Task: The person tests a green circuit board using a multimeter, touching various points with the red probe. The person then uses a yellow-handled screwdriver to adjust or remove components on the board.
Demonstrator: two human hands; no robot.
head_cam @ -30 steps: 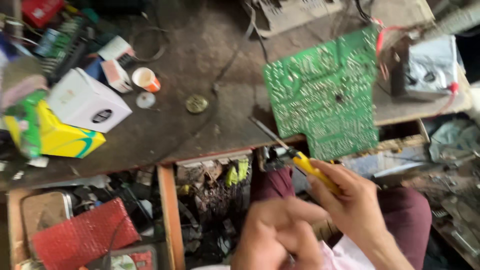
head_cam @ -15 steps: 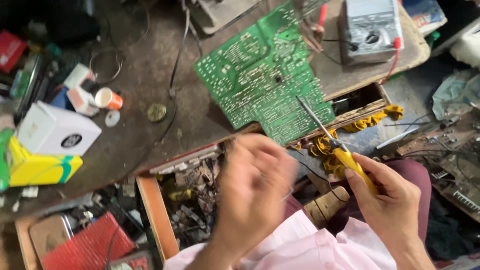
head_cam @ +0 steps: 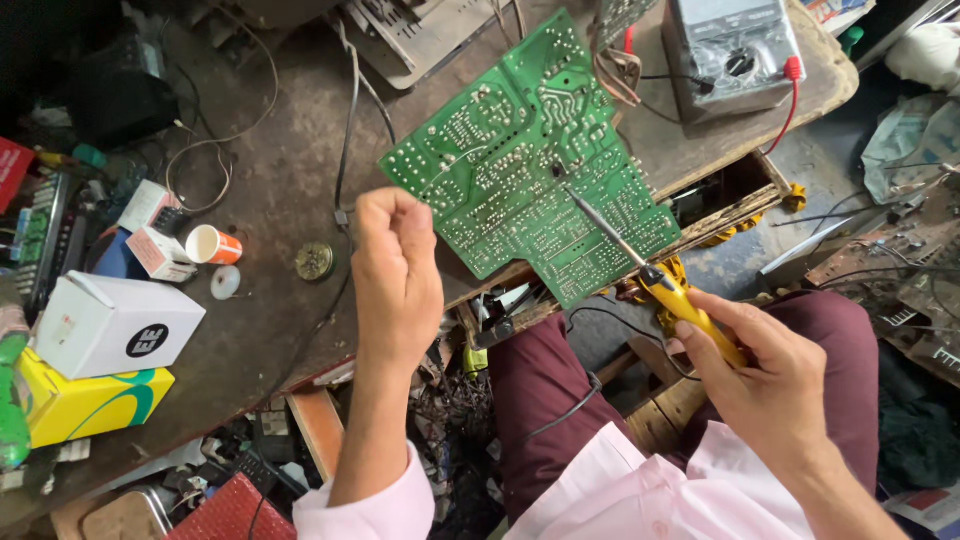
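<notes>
A green circuit board (head_cam: 520, 160) lies solder side up on the worn wooden bench, overhanging its front edge. My right hand (head_cam: 775, 385) grips a yellow-handled soldering iron (head_cam: 680, 300); its thin metal tip rests on the middle of the board. My left hand (head_cam: 398, 270) hovers raised in front of the board's left part, fingers curled shut. Whether something thin is pinched in it I cannot tell. My maroon trousers and pink sleeves fill the lower part of the view.
A grey multimeter (head_cam: 735, 50) with red leads sits at the back right. White box (head_cam: 115, 325), yellow box (head_cam: 85, 405), small orange-white cup (head_cam: 213, 245) and a round metal tin (head_cam: 314, 262) lie left. An open drawer of parts (head_cam: 300, 450) is below the bench.
The view shifted so the board sits more central. My left hand rose from my lap to the board's left side. The iron's tip came onto the board.
</notes>
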